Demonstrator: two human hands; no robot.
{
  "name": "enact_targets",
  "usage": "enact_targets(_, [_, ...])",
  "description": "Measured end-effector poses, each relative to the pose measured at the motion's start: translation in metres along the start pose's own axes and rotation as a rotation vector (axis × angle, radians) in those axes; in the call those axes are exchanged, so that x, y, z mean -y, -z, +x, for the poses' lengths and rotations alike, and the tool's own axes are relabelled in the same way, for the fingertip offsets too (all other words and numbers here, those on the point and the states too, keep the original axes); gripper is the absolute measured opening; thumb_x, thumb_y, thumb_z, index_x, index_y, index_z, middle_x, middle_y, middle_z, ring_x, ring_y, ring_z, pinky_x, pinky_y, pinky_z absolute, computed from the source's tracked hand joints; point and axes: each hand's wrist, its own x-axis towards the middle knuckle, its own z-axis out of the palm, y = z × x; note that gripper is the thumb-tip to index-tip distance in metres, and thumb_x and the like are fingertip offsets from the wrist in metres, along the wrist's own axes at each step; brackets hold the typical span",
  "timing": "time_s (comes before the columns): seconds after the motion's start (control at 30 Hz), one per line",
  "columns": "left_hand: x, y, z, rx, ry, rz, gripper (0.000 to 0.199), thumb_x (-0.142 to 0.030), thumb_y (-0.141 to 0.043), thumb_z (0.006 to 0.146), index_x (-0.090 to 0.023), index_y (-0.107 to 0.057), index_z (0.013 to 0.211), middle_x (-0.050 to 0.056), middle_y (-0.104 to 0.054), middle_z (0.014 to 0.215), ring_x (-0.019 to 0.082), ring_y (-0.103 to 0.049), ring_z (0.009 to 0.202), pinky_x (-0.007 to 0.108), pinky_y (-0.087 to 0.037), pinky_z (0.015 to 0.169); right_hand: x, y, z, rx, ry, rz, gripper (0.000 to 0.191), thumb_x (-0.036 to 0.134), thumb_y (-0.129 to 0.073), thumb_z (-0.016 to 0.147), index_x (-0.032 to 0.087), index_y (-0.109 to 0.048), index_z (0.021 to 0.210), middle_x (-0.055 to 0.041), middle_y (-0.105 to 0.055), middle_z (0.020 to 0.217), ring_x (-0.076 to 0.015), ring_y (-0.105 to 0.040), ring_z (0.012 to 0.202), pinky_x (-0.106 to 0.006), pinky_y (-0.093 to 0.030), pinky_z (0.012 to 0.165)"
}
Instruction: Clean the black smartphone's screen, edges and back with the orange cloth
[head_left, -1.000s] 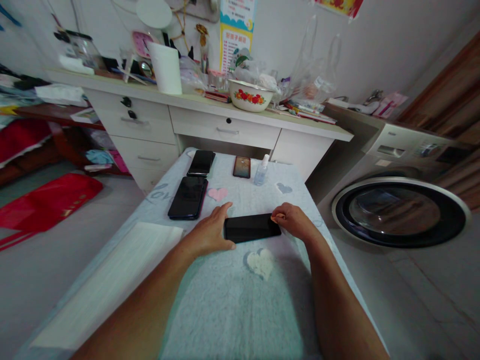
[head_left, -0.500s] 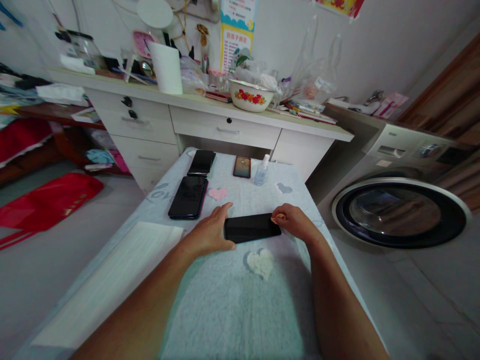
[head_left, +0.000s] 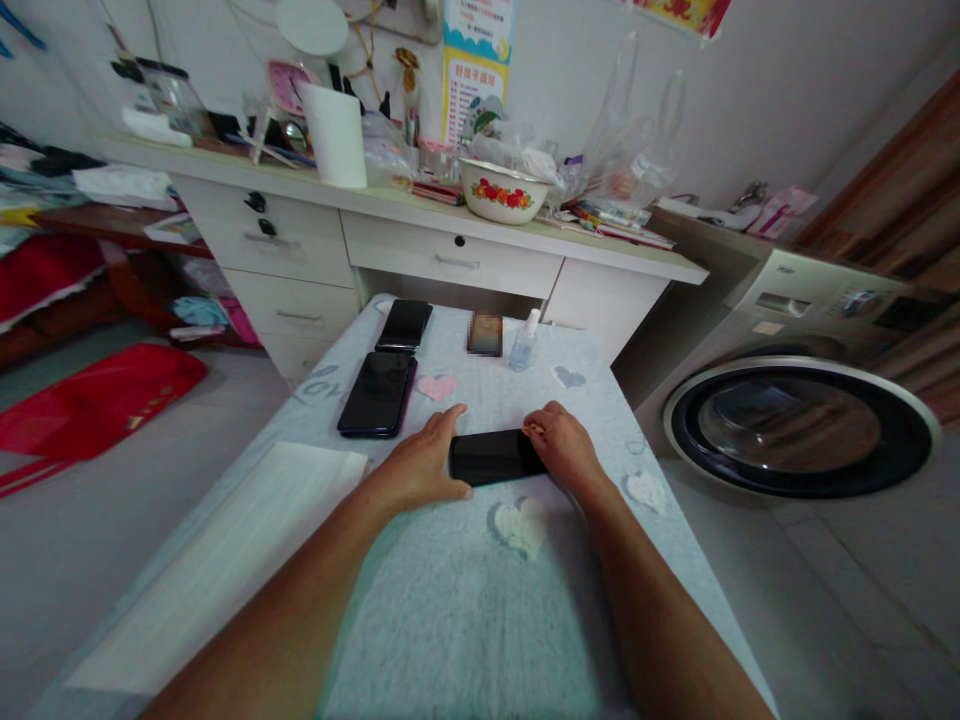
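Observation:
A black smartphone [head_left: 489, 458] lies screen up across the patterned tablecloth [head_left: 465, 600]. My left hand [head_left: 426, 462] grips its left end, with thumb and fingers on opposite long edges. Over the right end of the screen, my right hand [head_left: 564, 448] is closed on a small orange cloth [head_left: 534, 430] that shows only in part. This hand covers the phone's right end. Left of the phone lie another dark phone [head_left: 376, 394] and, behind it, one more black phone [head_left: 403, 325].
A clear spray bottle [head_left: 523, 342] stands at the back beside a brown rectangular item [head_left: 485, 334]. A long white sheet [head_left: 225, 570] lies at the left edge. Beyond are a white drawer desk [head_left: 457, 255] and, at right, a washing machine [head_left: 799, 420].
My right hand has moved left over the phone's screen with the orange cloth. My left hand and the phone have stayed in place.

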Motion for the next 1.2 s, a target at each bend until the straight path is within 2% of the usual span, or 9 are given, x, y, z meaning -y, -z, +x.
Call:
enact_targets(0.3, [0.003, -0.002, 0.001, -0.015, -0.029, 0.012, 0.107, -0.032, -0.075, 0.058, -0.022, -0.014, 0.146, 0.013, -0.045, 0.132, 0.03, -0.051, 0.117, 0.039, -0.041, 0.096, 0.022, -0.001, -0.003, -0.007, 0.101, 0.026, 0.022, 0.021, -0.047, 0.091, 0.022, -0.068, 0.098, -0.0059, -0.057, 0.097, -0.0151, -0.054, 0.09, -0.023, -0.038, 0.076])
enact_targets(0.5, [-0.001, 0.002, -0.001, 0.017, -0.008, 0.01, 0.107, -0.031, -0.074, 0.058, -0.016, -0.014, 0.145, 0.016, -0.042, 0.134, 0.029, -0.049, 0.12, 0.038, -0.039, 0.099, 0.005, 0.005, 0.0, 0.038, 0.035, -0.004, 0.021, 0.026, -0.049, 0.091, 0.021, -0.069, 0.095, -0.0055, -0.058, 0.093, -0.0147, -0.055, 0.087, -0.023, -0.037, 0.075])
enact_targets(0.7, [0.002, 0.004, -0.001, 0.001, 0.017, 0.015, 0.109, -0.033, -0.076, 0.057, -0.018, -0.014, 0.145, 0.016, -0.042, 0.134, 0.03, -0.045, 0.125, 0.038, -0.038, 0.1, -0.002, 0.007, 0.002, 0.035, 0.003, -0.035, 0.02, 0.024, -0.05, 0.09, 0.021, -0.069, 0.092, -0.0054, -0.058, 0.093, -0.0148, -0.054, 0.085, -0.024, -0.036, 0.074])
enact_targets(0.83, [0.002, 0.004, 0.0, 0.017, 0.035, 0.016, 0.11, -0.033, -0.076, 0.057, -0.017, -0.013, 0.146, 0.017, -0.042, 0.136, 0.03, -0.047, 0.124, 0.037, -0.039, 0.1, 0.01, 0.005, 0.003, 0.039, 0.021, -0.051, 0.02, 0.022, -0.049, 0.09, 0.021, -0.069, 0.093, -0.0058, -0.058, 0.094, -0.0153, -0.054, 0.086, -0.024, -0.036, 0.074])
enact_targets(1.03, [0.003, 0.003, 0.001, 0.019, 0.031, 0.018, 0.114, -0.034, -0.077, 0.055, -0.017, -0.011, 0.146, 0.016, -0.04, 0.14, 0.029, -0.044, 0.127, 0.034, -0.04, 0.1, 0.035, 0.0, 0.004, 0.033, 0.129, -0.084, 0.024, 0.022, -0.045, 0.092, 0.021, -0.068, 0.094, -0.0065, -0.056, 0.094, -0.0159, -0.053, 0.087, -0.024, -0.036, 0.071])
enact_targets(1.2, [0.008, 0.0, 0.002, -0.005, 0.006, 0.019, 0.116, -0.035, -0.077, 0.054, -0.017, -0.01, 0.146, 0.017, -0.039, 0.14, 0.03, -0.046, 0.125, 0.036, -0.039, 0.101, 0.051, -0.003, 0.004, 0.036, 0.174, -0.105, 0.022, 0.018, -0.046, 0.089, 0.021, -0.067, 0.093, -0.006, -0.056, 0.096, -0.0167, -0.052, 0.089, -0.025, -0.036, 0.07])
